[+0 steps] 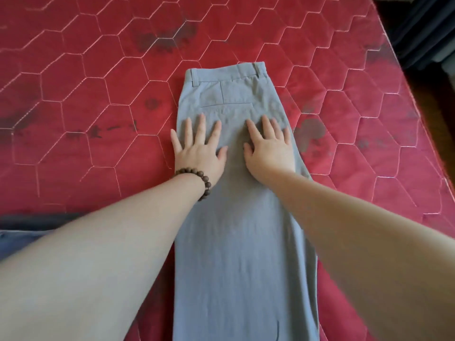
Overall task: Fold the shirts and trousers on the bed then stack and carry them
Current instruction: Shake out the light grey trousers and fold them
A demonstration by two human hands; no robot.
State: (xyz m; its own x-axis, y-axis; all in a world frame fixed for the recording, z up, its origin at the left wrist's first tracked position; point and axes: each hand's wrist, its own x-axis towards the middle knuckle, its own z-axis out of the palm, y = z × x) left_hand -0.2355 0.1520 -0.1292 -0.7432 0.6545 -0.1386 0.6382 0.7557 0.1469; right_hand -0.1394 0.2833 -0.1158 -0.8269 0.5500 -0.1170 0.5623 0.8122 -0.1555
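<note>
From the head camera, grey trousers (pixel 236 217) lie lengthwise on the red quilted mattress (pixel 98 94), folded leg over leg, waistband at the far end and legs running toward the person. The left hand (pixel 199 148) and right hand (pixel 269 148) both press flat on the fabric below the back pocket, fingers straight and spread, gripping nothing. A brown bead bracelet (pixel 200 180) circles the left wrist. Dark blue cloth (pixel 29 230) lies at the left edge.

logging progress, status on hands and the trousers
Left hand and right hand open, pressed flat on grey trousers. Trousers folded lengthwise on red mattress, waistband far end. Dark cloth at left, clear of fold.
</note>
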